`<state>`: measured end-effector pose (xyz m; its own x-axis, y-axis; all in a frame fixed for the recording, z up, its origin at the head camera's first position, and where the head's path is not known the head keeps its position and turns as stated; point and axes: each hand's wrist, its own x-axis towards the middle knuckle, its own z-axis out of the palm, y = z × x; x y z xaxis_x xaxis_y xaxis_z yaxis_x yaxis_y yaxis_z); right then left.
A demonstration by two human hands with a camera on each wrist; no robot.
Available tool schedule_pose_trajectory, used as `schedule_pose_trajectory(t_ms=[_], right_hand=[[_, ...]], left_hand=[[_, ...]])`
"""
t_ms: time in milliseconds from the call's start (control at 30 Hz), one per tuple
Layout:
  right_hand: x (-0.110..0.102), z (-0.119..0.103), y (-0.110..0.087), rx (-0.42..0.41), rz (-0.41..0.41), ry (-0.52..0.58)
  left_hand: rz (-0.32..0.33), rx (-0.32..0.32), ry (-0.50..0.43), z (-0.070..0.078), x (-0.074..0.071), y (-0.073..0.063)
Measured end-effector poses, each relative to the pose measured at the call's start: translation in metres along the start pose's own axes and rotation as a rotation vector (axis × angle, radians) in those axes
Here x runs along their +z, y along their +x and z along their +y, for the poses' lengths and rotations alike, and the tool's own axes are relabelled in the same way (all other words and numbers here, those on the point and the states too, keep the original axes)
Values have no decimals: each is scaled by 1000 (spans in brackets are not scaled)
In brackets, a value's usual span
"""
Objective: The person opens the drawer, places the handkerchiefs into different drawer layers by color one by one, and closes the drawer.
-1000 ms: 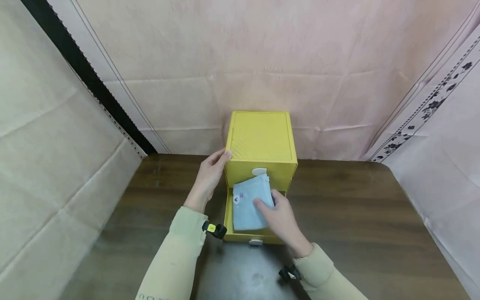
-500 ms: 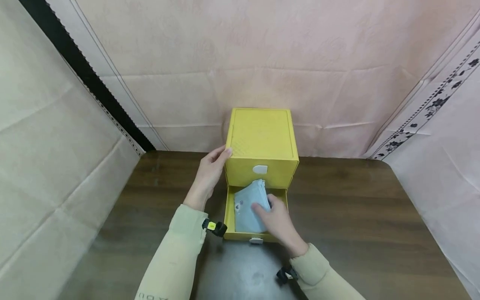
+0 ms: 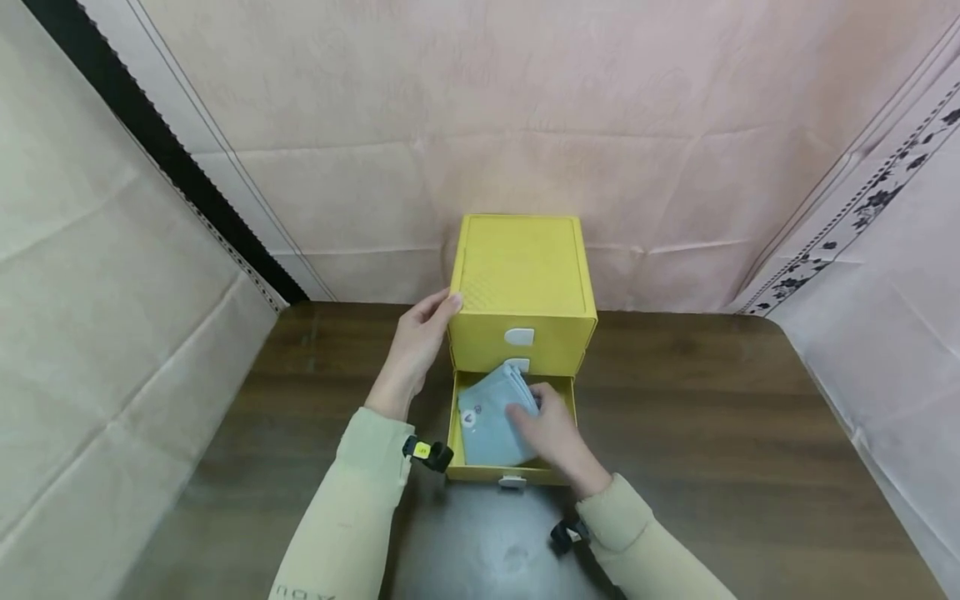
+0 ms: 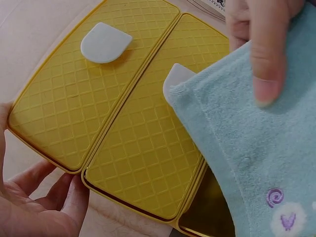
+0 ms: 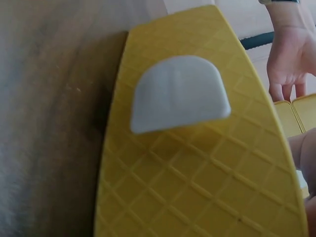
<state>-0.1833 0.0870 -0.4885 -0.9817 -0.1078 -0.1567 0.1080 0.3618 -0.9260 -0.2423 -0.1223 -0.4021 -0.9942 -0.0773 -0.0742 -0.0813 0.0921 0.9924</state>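
A yellow drawer unit (image 3: 521, 267) stands at the table's back, its bottom drawer (image 3: 454, 417) pulled out. My left hand (image 3: 412, 342) rests against the unit's left side, thumb at the upper front corner. A folded light blue towel (image 3: 491, 421) with purple embroidery lies tilted within the drawer. My right hand (image 3: 551, 429) pinches its right edge, thumb on top and the other fingers mostly hidden. In the left wrist view, the towel (image 4: 247, 148) partly covers a white pull tab (image 4: 175, 81). The drawer front (image 5: 197, 182) fills much of the right wrist view.
Brown wooden table (image 3: 712, 433) surrounds the unit. Pale cloth (image 3: 360, 200) hangs close behind it, with more cloth at both sides. The open drawer's white pull tab (image 3: 512, 482) juts toward me.
My right hand has brought the towel lower and slightly toward me, uncovering the upper white pull tabs. The towel now leans a little further left. My left hand keeps its place on the unit.
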Motion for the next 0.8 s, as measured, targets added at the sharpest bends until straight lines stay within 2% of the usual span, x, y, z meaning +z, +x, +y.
schedule_pose_trajectory(t_ms=[100, 267, 400, 633, 700, 800], right_hand=[[-2, -6, 2, 3, 64, 13], [-1, -3, 5, -1, 133, -2], [0, 3, 8, -1, 132, -17], [-2, 4, 10, 115, 64, 32], [0, 5, 9, 118, 63, 47], [0, 1, 6, 81, 90, 70]], left_hand=[[-2, 3, 0, 4, 0, 1], [4, -34, 10, 5, 0, 1], [-3, -26, 4, 3, 1, 0], [-12, -8, -10, 3, 1, 2], [-7, -19, -10, 1, 0, 1], [-5, -23, -6, 4, 0, 0]])
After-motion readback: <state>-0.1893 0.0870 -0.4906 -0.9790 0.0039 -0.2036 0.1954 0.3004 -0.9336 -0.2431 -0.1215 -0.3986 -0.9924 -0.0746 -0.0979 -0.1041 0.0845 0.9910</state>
